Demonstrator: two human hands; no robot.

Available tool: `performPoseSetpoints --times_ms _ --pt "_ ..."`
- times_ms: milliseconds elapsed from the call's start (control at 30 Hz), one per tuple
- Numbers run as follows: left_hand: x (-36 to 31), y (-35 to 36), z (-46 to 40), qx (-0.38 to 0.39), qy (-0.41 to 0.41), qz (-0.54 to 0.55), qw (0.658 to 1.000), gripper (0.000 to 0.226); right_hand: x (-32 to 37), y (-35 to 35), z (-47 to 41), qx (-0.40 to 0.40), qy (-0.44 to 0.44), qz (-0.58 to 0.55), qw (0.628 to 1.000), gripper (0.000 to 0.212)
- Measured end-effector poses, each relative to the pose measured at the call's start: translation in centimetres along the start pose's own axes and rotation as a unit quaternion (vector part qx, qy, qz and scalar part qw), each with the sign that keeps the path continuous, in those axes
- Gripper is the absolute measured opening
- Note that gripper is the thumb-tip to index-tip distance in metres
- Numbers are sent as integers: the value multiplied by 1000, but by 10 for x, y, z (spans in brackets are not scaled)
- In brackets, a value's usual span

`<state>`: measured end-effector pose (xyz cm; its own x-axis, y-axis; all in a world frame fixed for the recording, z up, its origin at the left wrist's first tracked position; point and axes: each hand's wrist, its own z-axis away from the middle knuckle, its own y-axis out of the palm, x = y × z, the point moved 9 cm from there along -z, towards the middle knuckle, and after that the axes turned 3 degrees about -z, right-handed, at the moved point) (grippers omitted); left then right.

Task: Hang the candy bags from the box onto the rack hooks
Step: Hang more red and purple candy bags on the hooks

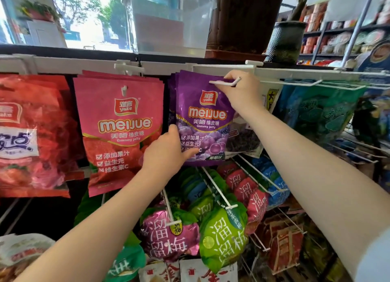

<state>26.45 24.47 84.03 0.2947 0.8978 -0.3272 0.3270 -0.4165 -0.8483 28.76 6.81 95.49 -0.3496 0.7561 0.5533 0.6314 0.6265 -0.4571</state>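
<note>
On the rack's top row, the right hand (238, 89) pinches a purple grape gummy bag (205, 121) at its white hook (224, 82) while the left hand (168, 151) grips its lower edge; a missed hang-hole could drop it.

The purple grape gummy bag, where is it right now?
In the head view, the purple grape gummy bag hangs top-centre on the white wire hook, right of the pink gummy bag, held by both hands.

My arms are bare from wrist to above the elbow. A white sleeve (373, 258) edge covers my right upper arm. No rings or watch on either wrist.
</note>
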Motion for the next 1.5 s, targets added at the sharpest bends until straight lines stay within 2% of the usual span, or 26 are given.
performPoseSetpoints --times_ms 67,133,200,300,367,467,567,667,767,867,967,1000,1067,1100,1167,1267,1333,1400,1500 --pt "-3 -26 16 -105 12 -75 991 56 -11 -18 16 -38 -14 34 999 23" --pt "-17 -42 36 -194 76 -95 973 51 -30 -41 39 -66 -17 43 997 29" --pt "-39 -42 56 -226 164 -60 958 38 -51 -58 67 -47 -16 57 997 26" --pt "-86 -6 83 -134 269 15 954 22 -83 -72 122 39 -26 124 991 14" --pt "-119 40 105 -35 320 42 946 23 -108 -79 167 103 -26 170 980 13" --pt "-161 127 151 107 368 51 922 31 -165 -87 246 209 40 216 953 16" --pt "-179 232 209 278 341 53 897 30 -239 -99 341 294 153 220 917 15" --pt "-179 329 281 420 307 21 854 27 -311 -117 451 355 297 194 865 12" --pt "-164 415 357 531 269 -4 803 26 -368 -133 563 391 419 178 800 12" --pt "-139 490 425 622 218 -27 751 26 -408 -143 657 396 498 172 752 19" --pt "-107 563 480 669 166 -46 723 40 -447 -127 742 410 553 154 709 24" --pt "-95 588 496 680 150 -54 716 36 -462 -116 769 412 569 143 697 29" --pt "-66 641 530 695 126 -72 704 10 -496 -89 820 396 606 118 680 43" --pt "-52 667 548 705 109 -67 698 9 -512 -73 842 391 617 110 674 44" --pt "-30 716 581 717 88 -67 688 20 -547 -38 879 400 603 116 680 37" --pt "-10 781 613 716 116 -102 681 39 -597 20 923 418 576 125 691 39" --pt "-3 822 625 710 112 -111 686 40 -628 55 942 410 559 126 709 42" --pt "2 857 630 691 106 -114 705 38 -655 83 958 408 537 137 725 43" --pt "10 898 640 678 111 -111 718 35 -692 111 977 404 518 173 734 48"
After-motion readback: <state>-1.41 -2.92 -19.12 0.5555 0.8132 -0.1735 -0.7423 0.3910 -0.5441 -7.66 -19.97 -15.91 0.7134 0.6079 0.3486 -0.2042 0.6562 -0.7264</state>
